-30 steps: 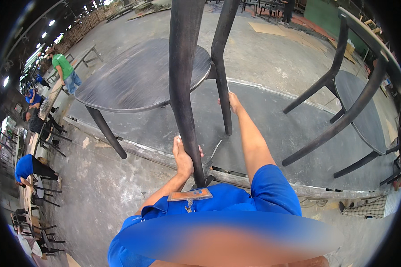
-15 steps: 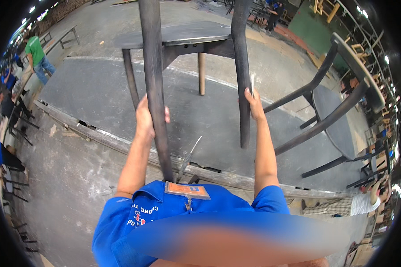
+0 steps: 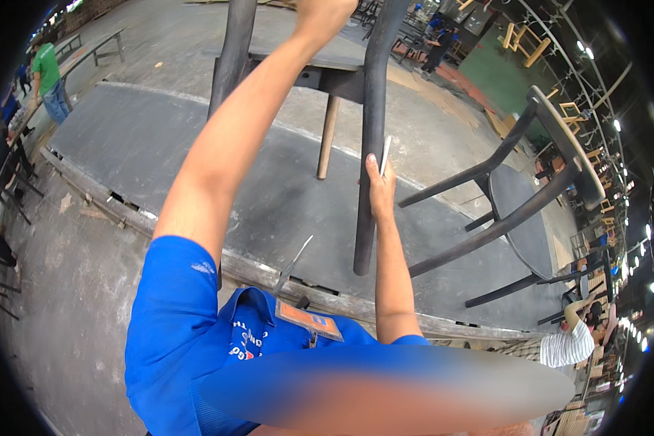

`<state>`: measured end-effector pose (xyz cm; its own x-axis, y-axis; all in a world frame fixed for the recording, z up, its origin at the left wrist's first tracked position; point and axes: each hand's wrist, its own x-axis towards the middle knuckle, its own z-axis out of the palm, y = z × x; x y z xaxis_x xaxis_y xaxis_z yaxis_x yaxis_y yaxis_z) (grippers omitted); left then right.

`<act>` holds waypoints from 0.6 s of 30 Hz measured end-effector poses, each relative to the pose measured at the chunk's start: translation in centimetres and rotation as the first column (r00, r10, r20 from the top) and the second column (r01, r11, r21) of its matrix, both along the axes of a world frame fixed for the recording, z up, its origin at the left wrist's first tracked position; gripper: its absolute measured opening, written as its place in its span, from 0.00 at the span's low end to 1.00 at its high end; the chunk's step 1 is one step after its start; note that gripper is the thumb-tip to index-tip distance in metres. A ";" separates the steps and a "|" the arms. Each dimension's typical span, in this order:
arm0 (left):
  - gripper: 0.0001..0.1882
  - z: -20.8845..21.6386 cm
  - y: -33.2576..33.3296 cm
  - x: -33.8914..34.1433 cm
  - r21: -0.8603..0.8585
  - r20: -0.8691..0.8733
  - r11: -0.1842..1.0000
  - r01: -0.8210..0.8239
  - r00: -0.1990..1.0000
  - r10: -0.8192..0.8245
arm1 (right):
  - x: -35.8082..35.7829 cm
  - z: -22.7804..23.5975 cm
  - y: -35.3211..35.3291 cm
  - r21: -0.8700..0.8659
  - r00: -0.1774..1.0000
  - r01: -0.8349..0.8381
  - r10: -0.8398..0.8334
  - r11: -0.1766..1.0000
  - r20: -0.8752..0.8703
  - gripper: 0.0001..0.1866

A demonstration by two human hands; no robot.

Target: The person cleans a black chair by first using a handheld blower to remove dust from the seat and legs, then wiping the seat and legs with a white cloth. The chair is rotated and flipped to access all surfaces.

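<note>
- Landmark: a long desk (image 3: 291, 189) with a dark grey top and a pale, worn border. All positions below refer to this desk.
- Dark chair (image 3: 341, 83): located above the middle of the desk, its backrest end toward the wearer. The lower end of one brownish far leg (image 3: 328, 138) shows over the desk top; contact of the feet with it cannot be confirmed.
- Right hand (image 3: 382, 185): above the middle of the desk. Grip closed about the right near leg of the dark chair, thumb lying along the leg. A thin pale strip (image 3: 386, 155) projects upward from the same hand.
- Left hand (image 3: 325, 13): extended over the desk toward its far side, at the seat of the dark chair. Fingers fall outside the view; the degree of opening and any hold cannot be determined.
- Second chair (image 3: 519, 218): stands upright on the right part of the desk.
- Slender rod-like tool (image 3: 296, 263): at the near edge of the desk, directly before the wearer.
- Person in a green shirt (image 3: 47, 71): beyond the left end of the desk.
</note>
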<state>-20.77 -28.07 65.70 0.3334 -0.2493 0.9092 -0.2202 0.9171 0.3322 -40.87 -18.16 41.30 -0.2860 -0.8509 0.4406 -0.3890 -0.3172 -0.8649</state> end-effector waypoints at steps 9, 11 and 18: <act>0.12 7.6 -7.2 -4.0 0.093 -0.179 0.963 0.254 0.955 -0.235 | 0.2 0.2 1.4 0.207 1.000 -0.006 0.000 0.978 0.026 0.31; 0.12 7.6 -7.4 -5.0 0.002 -0.135 0.958 0.287 0.949 -0.285 | 0.3 0.3 1.2 0.157 0.999 -0.020 0.015 0.987 0.035 0.30; 0.10 5.7 -6.6 -5.4 -0.091 0.061 0.996 -0.002 0.998 0.007 | 1.0 0.9 0.3 0.136 0.997 -0.015 0.004 0.991 0.078 0.25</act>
